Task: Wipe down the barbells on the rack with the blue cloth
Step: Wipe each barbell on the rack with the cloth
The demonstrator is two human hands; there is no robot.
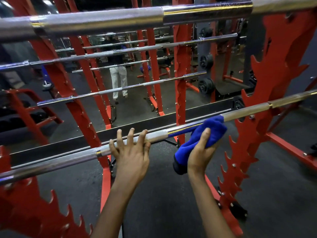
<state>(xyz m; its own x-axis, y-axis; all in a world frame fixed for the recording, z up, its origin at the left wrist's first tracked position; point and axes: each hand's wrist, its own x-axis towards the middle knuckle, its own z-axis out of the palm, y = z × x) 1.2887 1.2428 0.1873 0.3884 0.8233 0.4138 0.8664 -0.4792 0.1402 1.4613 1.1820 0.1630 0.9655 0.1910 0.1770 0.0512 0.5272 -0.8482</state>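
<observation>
A chrome barbell (243, 114) lies across the red rack (267, 93) at waist height, slanting up to the right. My right hand (201, 152) grips a folded blue cloth (209, 133) wrapped round this bar near the right upright. My left hand (131, 152) reaches up to the bar's middle with fingers spread and straight, fingertips touching the bar from below. A second, thicker barbell (103, 23) rests on the rack near the top of the view.
Behind the rack a wall mirror (223, 66) reflects several more bars, weight plates, red frames and a standing person. Toothed red uprights (240, 169) stand at the right and the lower left. Dark rubber floor (163, 194) lies below.
</observation>
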